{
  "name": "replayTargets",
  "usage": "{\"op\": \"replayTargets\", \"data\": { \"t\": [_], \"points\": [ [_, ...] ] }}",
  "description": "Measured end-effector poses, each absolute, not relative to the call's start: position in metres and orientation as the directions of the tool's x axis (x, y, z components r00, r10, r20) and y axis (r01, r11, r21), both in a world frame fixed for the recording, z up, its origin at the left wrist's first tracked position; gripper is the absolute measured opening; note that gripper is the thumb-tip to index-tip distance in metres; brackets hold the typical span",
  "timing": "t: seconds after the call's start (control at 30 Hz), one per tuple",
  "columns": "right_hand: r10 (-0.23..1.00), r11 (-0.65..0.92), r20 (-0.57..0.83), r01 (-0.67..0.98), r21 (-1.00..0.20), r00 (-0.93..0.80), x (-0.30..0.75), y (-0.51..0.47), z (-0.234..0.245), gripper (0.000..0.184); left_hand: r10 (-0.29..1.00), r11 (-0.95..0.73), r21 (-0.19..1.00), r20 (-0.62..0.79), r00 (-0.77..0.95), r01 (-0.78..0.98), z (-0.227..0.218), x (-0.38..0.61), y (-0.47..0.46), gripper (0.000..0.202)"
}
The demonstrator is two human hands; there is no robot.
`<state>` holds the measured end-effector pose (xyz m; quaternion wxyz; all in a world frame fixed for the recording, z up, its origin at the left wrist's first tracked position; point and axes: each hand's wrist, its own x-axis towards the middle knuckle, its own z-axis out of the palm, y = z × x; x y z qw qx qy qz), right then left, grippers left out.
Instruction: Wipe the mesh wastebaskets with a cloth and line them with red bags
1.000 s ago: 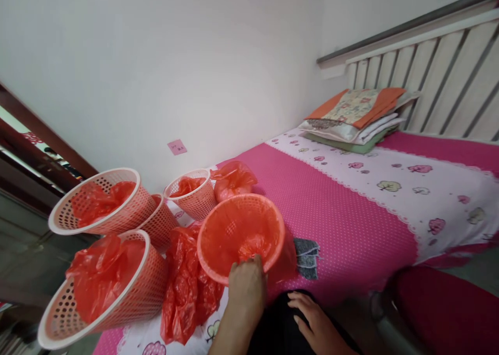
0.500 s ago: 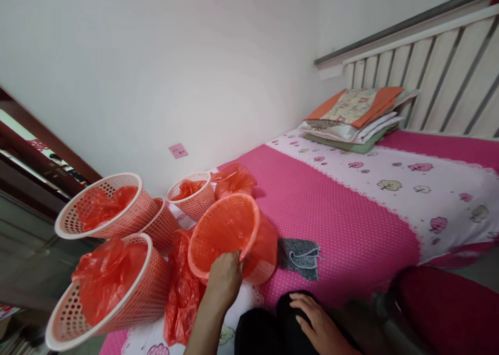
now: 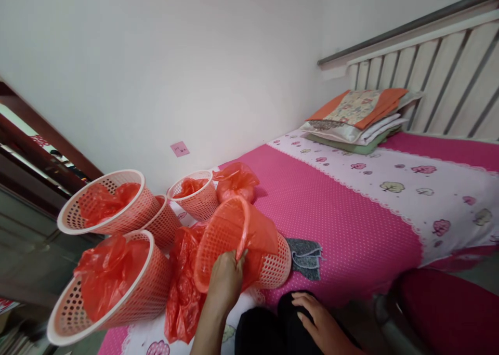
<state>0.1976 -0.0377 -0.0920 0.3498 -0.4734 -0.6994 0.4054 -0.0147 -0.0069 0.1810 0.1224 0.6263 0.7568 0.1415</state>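
My left hand (image 3: 226, 279) is closed on the near rim of a pink perforated plastic wastebasket (image 3: 279, 264). The basket tips toward me, its mouth facing left. A red plastic bag (image 3: 265, 235) lines it and folds over the rim and upper side; whether my fingers pinch bag, rim or both is hidden. My right hand (image 3: 314, 316) lies on my black-clad knee with its fingers apart, holding nothing. Just right of the basket's base is a folded grey cloth (image 3: 307, 259). Left of the basket, a crumpled red plastic bag (image 3: 185, 292) rests on the bed.
Several more pink baskets (image 3: 136, 298) with red bags crowd the bed's left end. A filled red bag (image 3: 236, 181) sits behind. Folded bedding (image 3: 354, 121) lies at the far right of the pink bedspread (image 3: 343, 214). A dark red seat (image 3: 448, 308) stands at lower right.
The held basket has tipped further over, its mouth turning left and its perforated base swinging into view on the right. My right hand stays on the knee.
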Motion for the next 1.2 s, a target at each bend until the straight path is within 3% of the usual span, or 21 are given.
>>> {"op": "replayTargets", "data": {
  "t": [0.13, 0.27, 0.4, 0.53, 0.7, 0.97, 1.2],
  "points": [
    [0.975, 0.106, 0.070, 0.164, -0.981, -0.211, 0.202, -0.019, -0.049, 0.039, 0.992, 0.124, 0.367, -0.020, -0.126, 0.922, 0.181, -0.006, -0.008, 0.043],
    [0.987, 0.016, 0.037, -0.137, -0.990, -0.154, 0.193, 0.011, 0.002, 0.053, 0.993, 0.115, 0.351, -0.037, -0.109, 0.929, 0.182, -0.001, -0.001, 0.048],
    [0.990, -0.053, 0.007, -0.420, -0.906, -0.141, 0.173, 0.035, 0.039, 0.060, 0.990, 0.144, 0.316, -0.043, -0.138, 0.938, 0.182, -0.001, 0.013, 0.047],
    [0.977, -0.102, 0.035, -0.603, -0.791, -0.211, 0.156, 0.041, 0.065, 0.054, 0.990, 0.142, 0.372, -0.047, -0.134, 0.917, 0.184, -0.003, 0.022, 0.048],
    [0.976, -0.132, -0.003, -0.587, -0.799, -0.217, 0.145, 0.035, 0.067, 0.047, 0.991, 0.134, 0.435, -0.057, -0.122, 0.890, 0.184, -0.005, 0.022, 0.050],
    [0.935, -0.275, -0.118, -0.474, -0.836, -0.335, 0.140, 0.023, 0.035, 0.055, 0.987, 0.157, 0.447, -0.061, -0.146, 0.881, 0.185, -0.007, 0.021, 0.051],
    [0.926, -0.369, -0.233, -0.579, -0.727, -0.298, 0.143, 0.012, 0.031, 0.060, 0.987, 0.157, 0.461, -0.036, -0.158, 0.873, 0.181, -0.014, 0.021, 0.050]
  ]
}}
